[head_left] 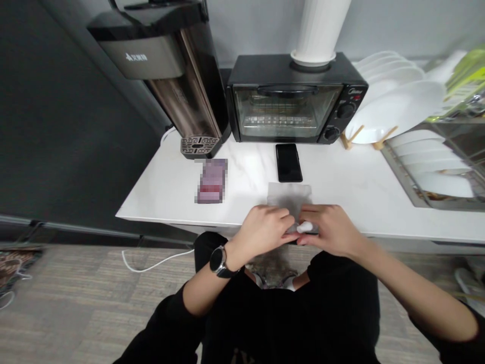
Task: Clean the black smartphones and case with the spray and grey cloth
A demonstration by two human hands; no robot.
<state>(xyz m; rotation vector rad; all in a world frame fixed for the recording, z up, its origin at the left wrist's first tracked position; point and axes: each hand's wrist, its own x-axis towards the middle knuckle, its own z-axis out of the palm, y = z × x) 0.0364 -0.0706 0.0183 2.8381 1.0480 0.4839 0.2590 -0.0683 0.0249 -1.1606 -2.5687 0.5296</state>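
My bare hands meet just over the front edge of the white marbled counter (pixel 250 167). My right hand (pixel 329 230) is curled in, its thumb and fingers closed on a small, blurred white piece (pixel 304 227), which could be a wad of tissue or a cap. My left hand (pixel 267 227), with the round-faced black watch (pixel 217 259) on its wrist, is bent inward beside it, fingertips close to the right ones; I can't tell whether it grips anything. The thin, pale grey square sheet (pixel 290 192) lies flat on the counter, its near part under my fingers. Just beyond it rests a black rectangular phone (pixel 288 163), screen up, in front of the black toaster oven (pixel 280 114). To the left of the sheet, well apart, is a pixelated pink-and-purple rectangular item (pixel 212 182), near the base of the tall black-and-bronze dispenser (pixel 189 86). White plates (pixel 394 108) stand in a rack right of the oven.
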